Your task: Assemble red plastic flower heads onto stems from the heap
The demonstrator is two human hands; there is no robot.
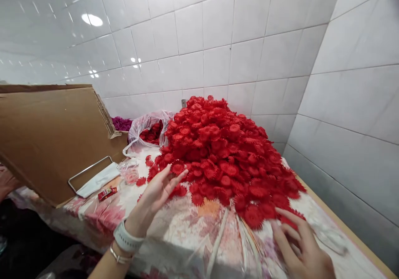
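A large heap of red artificial flower heads is piled on the table against the tiled wall. My left hand, with a watch and bracelet on its wrist, is held palm turned inward at the heap's front left edge, fingers spread and nothing in them. At the front right edge, my right hand has its index finger stretched toward the red flowers and its thumb apart; I see nothing held in it. Between my hands, several pale thin stems or strips stick out from under the heap.
A cardboard sheet stands at the left, with a person's hand beside it. Nearby are a wire frame with white paper, a red wrapper, a clear plastic cup and a plastic bag of darker flowers. A floral cloth covers the table.
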